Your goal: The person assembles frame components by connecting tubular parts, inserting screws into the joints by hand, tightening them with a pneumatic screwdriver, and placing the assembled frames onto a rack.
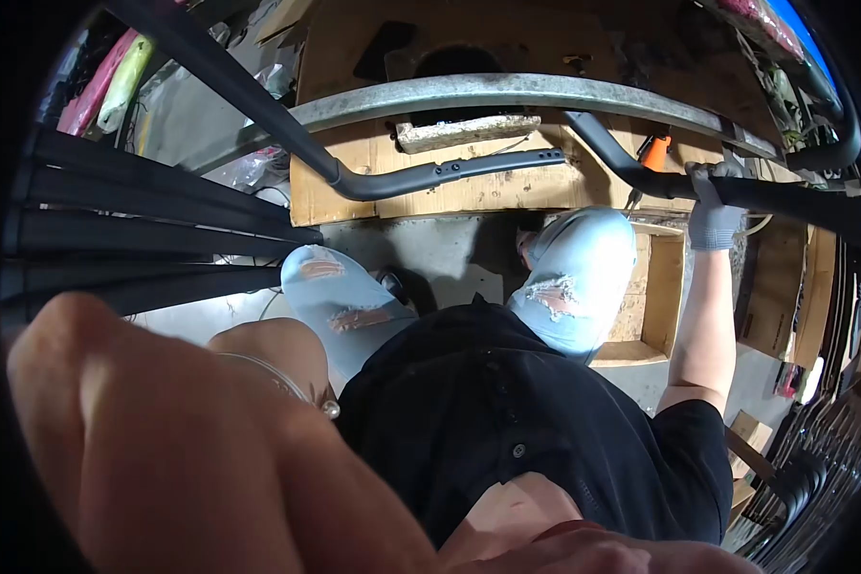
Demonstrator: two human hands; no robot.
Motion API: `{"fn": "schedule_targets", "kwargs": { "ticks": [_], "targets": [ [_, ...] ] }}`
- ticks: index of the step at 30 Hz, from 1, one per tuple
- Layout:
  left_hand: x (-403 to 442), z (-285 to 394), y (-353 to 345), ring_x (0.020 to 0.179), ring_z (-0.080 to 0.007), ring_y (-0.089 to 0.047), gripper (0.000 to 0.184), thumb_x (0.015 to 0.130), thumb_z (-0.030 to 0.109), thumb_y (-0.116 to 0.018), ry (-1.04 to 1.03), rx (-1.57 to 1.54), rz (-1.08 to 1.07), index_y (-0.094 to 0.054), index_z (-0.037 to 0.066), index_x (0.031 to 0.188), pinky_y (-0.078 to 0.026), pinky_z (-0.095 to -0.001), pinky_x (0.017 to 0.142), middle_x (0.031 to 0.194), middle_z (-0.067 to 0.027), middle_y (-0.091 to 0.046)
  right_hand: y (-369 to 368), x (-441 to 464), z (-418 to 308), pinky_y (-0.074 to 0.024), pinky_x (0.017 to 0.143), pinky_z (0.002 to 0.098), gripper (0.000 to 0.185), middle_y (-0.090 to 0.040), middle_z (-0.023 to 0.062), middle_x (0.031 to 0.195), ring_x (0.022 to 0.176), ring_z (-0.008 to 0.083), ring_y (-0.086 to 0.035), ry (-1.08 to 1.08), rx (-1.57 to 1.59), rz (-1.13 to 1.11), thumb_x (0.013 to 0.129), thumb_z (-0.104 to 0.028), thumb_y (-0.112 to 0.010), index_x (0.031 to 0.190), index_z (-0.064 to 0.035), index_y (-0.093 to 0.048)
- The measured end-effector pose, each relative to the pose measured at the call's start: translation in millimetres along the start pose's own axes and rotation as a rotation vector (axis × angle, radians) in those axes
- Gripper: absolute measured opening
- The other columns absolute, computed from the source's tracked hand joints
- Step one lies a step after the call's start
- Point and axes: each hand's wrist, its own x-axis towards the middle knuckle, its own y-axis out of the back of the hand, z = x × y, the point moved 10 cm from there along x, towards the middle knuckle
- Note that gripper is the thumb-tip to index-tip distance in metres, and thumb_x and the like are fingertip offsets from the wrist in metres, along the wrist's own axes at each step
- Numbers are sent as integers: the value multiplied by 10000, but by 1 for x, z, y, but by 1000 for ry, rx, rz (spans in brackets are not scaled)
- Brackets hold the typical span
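My right hand, in a grey glove, is closed around a bent black metal tube. This tube runs from near the middle of the bench out to the right edge. A second bent black tube comes down from the upper left. Its narrower, drilled end lies over the cardboard, short of the held tube's end. My left hand is bare and very near the camera, large and blurred at lower left. Its fingers are bent, but their tips are out of sight. A thin bracelet with a bead shows beside it.
A curved grey metal bar crosses the cardboard-covered bench. Behind the tubes lies a worn block; an orange-handled tool is near my right hand. Several black tubes are stacked left. A wooden box stands by my knee.
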Motion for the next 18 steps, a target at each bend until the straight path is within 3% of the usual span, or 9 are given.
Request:
{"fn": "schedule_targets", "kwargs": {
  "ticks": [2,10,12,14,15,16,17,18],
  "targets": [
    [2,-4,3,868,-198,-448,279,763,241,-599,3,2,2,-480,36,908,-386,-391,794,920,-68,-452,-3,-6,-12,-424,652,263,154,-477,26,643,634,146,-481,59,-174,-57,715,-56,-597,679,-37,-448],
    [14,-23,7,855,-195,-452,245,769,235,-593,85,35,67,-495,37,877,-378,-392,799,892,-59,-463,3,-40,48,-427,684,247,218,-497,29,750,717,112,-482,-84,200,-84,697,-8,-608,786,-61,-416],
    [13,-23,19,852,-194,-453,238,770,233,-591,120,88,157,-499,38,869,-377,-392,800,885,-56,-466,7,-40,55,-428,739,259,227,-501,32,760,754,123,-489,-5,-12,-167,708,-2,-603,821,-63,-416],
    [-11,-8,62,849,-194,-454,230,772,231,-589,48,272,487,-503,38,862,-375,-392,801,877,-54,-469,-4,-41,60,-428,766,265,232,-503,34,764,773,128,-493,41,-62,-212,714,1,-601,838,-65,-416],
    [-41,16,96,847,-193,-454,226,772,231,-589,-110,517,746,-505,38,858,-374,-392,802,874,-53,-471,-3,-44,71,-420,756,256,203,-508,37,788,785,127,-491,-81,181,-162,725,-21,-606,813,-67,-429],
    [-80,44,121,705,-156,-445,191,824,215,-559,-372,919,1043,-472,57,887,-407,-262,637,827,-49,-460,-5,-46,84,-412,746,248,179,-514,40,812,798,126,-490,-204,415,-112,736,-42,-612,788,-69,-443],
    [-121,64,148,773,-131,-441,254,796,165,-612,-368,1267,1198,-437,48,938,-411,-241,687,871,-54,-455,-9,-44,92,-412,746,248,179,-514,40,812,798,126,-490,-209,442,-109,736,-42,-612,788,-69,-443],
    [-155,70,184,786,-111,-447,375,738,95,-674,-256,1422,1443,-407,21,992,-409,-220,704,846,-41,-451,-7,-43,97,-412,744,255,182,-502,32,791,781,124,-481,-186,442,-101,739,-45,-612,798,-72,-443]
  ]
}}
